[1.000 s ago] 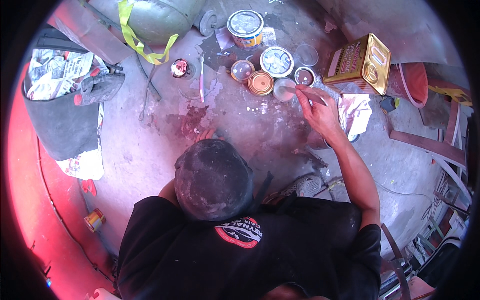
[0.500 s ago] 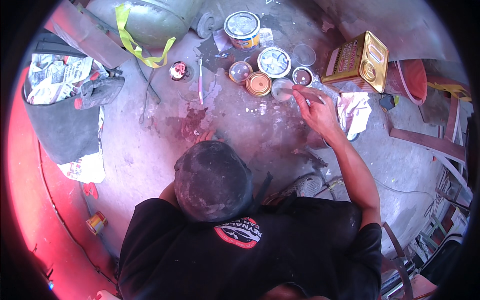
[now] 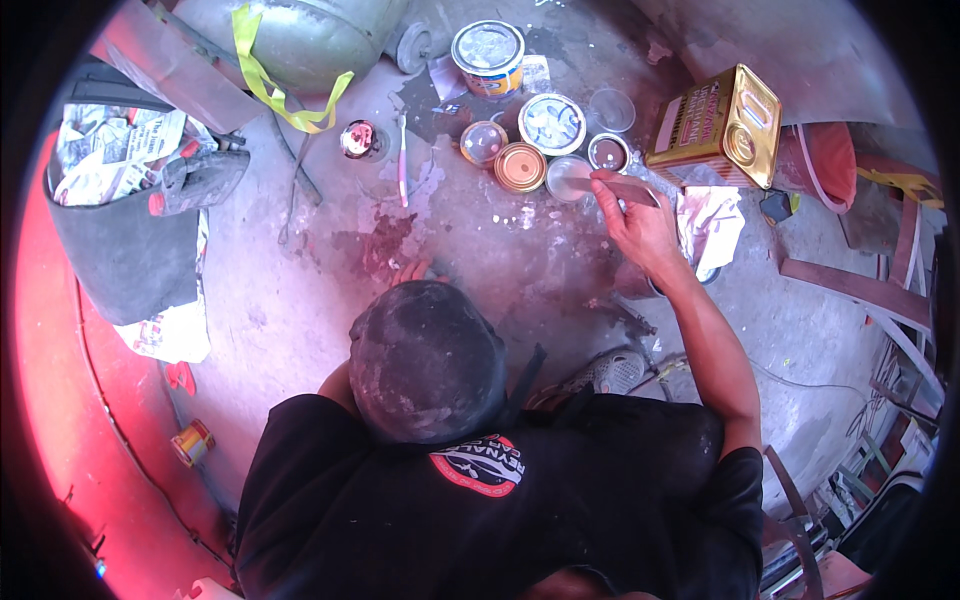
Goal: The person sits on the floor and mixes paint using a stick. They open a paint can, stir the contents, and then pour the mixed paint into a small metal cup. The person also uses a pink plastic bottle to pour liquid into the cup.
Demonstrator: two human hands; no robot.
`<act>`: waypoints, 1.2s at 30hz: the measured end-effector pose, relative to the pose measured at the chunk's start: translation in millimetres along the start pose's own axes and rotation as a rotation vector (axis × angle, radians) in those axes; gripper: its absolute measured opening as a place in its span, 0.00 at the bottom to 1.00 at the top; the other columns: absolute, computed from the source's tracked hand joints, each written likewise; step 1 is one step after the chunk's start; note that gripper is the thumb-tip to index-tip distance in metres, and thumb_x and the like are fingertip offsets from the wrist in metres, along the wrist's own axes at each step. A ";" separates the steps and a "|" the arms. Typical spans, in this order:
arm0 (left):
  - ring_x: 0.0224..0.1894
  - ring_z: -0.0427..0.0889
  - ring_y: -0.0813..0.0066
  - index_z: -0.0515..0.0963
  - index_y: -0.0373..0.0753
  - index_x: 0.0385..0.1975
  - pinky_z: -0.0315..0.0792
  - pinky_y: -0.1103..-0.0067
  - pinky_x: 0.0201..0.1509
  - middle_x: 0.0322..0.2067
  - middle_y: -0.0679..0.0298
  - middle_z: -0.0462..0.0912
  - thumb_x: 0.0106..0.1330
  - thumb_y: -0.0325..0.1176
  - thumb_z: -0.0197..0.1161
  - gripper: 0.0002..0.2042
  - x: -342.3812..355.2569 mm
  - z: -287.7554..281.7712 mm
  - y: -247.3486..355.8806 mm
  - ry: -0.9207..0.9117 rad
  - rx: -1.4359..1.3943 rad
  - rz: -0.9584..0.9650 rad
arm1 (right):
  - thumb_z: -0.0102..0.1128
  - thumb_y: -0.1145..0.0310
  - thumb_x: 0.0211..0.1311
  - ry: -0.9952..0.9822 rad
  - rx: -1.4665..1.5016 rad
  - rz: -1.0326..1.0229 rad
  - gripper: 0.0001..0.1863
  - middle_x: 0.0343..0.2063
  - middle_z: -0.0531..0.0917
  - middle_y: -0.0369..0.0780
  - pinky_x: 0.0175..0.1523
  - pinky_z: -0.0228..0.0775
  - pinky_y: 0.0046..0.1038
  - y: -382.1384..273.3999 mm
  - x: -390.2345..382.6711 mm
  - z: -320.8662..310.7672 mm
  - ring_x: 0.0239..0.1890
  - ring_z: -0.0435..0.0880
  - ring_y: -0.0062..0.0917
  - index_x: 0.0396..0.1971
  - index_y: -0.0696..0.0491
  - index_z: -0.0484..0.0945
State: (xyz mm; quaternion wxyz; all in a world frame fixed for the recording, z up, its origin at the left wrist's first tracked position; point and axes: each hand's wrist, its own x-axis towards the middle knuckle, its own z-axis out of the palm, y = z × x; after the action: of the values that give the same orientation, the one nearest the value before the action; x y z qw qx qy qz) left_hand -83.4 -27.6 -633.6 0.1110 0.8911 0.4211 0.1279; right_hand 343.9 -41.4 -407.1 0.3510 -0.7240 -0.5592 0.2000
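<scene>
Evidently, the right hand (image 3: 640,230) is pinching a flat strip (image 3: 634,191) and aiming its tip over the clear cup (image 3: 568,168); whether the tip is touching inside, I cannot tell. Beyond the cap (image 3: 428,360), the left hand (image 3: 410,271) is showing only fingers, and I cannot tell whether it is holding anything. Good handling is probably calling for a light pinch and small strokes, without tipping the cup. Around its rim, a dark-filled tin (image 3: 607,154) is crowding two o'clock, a copper-coloured tin (image 3: 521,166) between nine and ten, a smeared tin (image 3: 552,124) almost twelve. Wider room is lying toward seven o'clock, across the floor (image 3: 500,255).
</scene>
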 end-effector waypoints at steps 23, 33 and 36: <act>0.63 0.74 0.48 0.80 0.46 0.55 0.69 0.52 0.65 0.60 0.52 0.75 0.58 0.46 0.72 0.25 -8.7 -35.7 12.7 -0.003 0.063 0.076 | 0.65 0.66 0.71 0.172 0.045 0.026 0.10 0.30 0.88 0.43 0.38 0.76 0.33 -14.9 1.3 -47.4 0.33 0.87 0.29 0.41 0.57 0.88; 0.65 0.72 0.48 0.81 0.47 0.54 0.68 0.52 0.66 0.62 0.52 0.73 0.57 0.45 0.71 0.24 1.0 -32.4 11.2 -0.006 0.117 0.173 | 0.68 0.63 0.67 -0.111 -0.188 -0.218 0.11 0.36 0.89 0.47 0.44 0.81 0.41 10.3 1.8 -7.2 0.37 0.88 0.44 0.44 0.51 0.89; 0.65 0.71 0.49 0.81 0.47 0.54 0.67 0.52 0.67 0.63 0.52 0.72 0.57 0.45 0.71 0.24 5.8 -33.5 12.3 0.003 0.181 0.262 | 0.65 0.59 0.70 -0.110 -0.083 -0.036 0.13 0.35 0.89 0.46 0.40 0.80 0.39 -1.5 2.2 -9.4 0.34 0.88 0.44 0.43 0.51 0.89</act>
State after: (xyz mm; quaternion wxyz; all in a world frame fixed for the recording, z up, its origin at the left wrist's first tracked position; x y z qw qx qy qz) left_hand -81.8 -27.7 -597.4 0.0121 0.9445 0.3115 0.1040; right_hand 349.9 -41.8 -399.4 0.2929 -0.7155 -0.5986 0.2097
